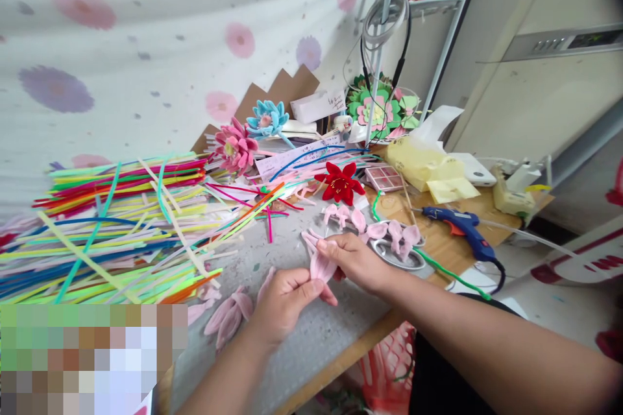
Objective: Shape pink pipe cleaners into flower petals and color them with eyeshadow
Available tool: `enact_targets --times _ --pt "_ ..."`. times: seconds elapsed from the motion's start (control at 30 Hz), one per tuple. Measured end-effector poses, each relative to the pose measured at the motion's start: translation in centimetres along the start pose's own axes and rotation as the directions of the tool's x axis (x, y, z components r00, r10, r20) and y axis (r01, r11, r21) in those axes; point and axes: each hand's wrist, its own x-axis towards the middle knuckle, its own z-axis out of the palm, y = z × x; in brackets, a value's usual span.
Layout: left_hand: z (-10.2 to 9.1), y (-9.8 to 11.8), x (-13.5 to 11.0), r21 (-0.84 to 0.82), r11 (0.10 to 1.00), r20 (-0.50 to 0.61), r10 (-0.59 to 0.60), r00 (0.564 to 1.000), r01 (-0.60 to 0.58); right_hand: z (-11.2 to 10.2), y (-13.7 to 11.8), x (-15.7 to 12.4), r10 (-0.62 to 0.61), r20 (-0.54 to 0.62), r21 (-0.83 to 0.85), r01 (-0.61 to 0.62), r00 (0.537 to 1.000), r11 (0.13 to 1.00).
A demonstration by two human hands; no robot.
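from afar, i saw at the left a pile of coloured fuzzy stems. pink looped pieces lay near the left hand, which was pinching the lower end of a pink fuzzy petal above the bench. the right hand was grasping its upper part. further right lay a blue glue gun.

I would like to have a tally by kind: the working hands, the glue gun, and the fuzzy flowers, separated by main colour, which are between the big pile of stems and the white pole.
Hands (left hand, right hand) on the pink fuzzy piece: 2
Blue glue gun: 1
Red flower: 1
Blue flower: 1
Pink flower: 1
Total: 6
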Motion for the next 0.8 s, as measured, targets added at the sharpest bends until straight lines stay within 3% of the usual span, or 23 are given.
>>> enact_targets --times 0.2,0.3,0.4,0.5,0.67,0.8 --pt "0.3 -0.1 0.2 -0.090 0.996 -0.110 -0.018 0.994 0.008 -0.9 -0.3 0.2 -0.066 -0.139 0.048 0.073 0.988 0.996" --pt "0.5 0.0 0.4 -0.169 0.986 -0.164 -0.025 0.986 -0.003 -0.9 -0.3 0.1 -0.069 -0.126 0.017 0.072 0.990 0.997" --pt "0.7 -0.4 0.5 -0.283 0.958 -0.219 -0.017 0.975 -0.047 0.1 -0.1 -0.2 -0.051 -0.092 0.013 0.053 0.994 0.999" --pt "0.8 -0.9 0.6 -0.363 0.924 -0.279 0.017 0.960 -0.121 1.6 0.1 -0.5 -0.109 -0.104 -0.038 0.106 0.989 0.994" --pt "0.8 -1.2 0.6 -0.320 0.926 -0.346 0.085 0.935 -0.202 3.8 0.0 -0.6 -0.117 -0.184 0.036 0.126 0.976 0.991" --pt "1.0 -0.5 0.3 -0.313 0.922 -0.349 0.112 0.930 -0.228 4.3 0.1 -0.7 -0.125 -0.240 0.077 0.148 0.963 0.986"
